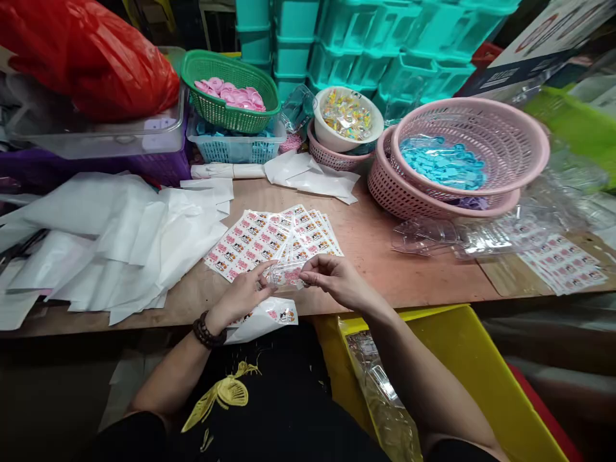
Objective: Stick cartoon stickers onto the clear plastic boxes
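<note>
A small clear plastic case (283,276) is held between my two hands, low over the near edge of some sticker sheets. My left hand (245,295) grips its left end between thumb and fingers. At the right end, the thumb and forefinger of my right hand (337,280) are pinched together. Pink print shows at the case; whether it is stuck on or seen through it, I cannot tell. Beneath and beyond lie fanned sticker sheets (250,239) with cartoon animals and pink lettering. A partly peeled sheet (269,319) curls over the table edge below my left wrist.
Crumpled white backing paper (129,237) covers the table's left. Behind stand a green basket (231,119) of pink pieces, a white bowl (332,138) and pink baskets (520,151) with blue pieces. Clear plastic packaging (428,236) lies right. A yellow bin (447,359) stands below the edge.
</note>
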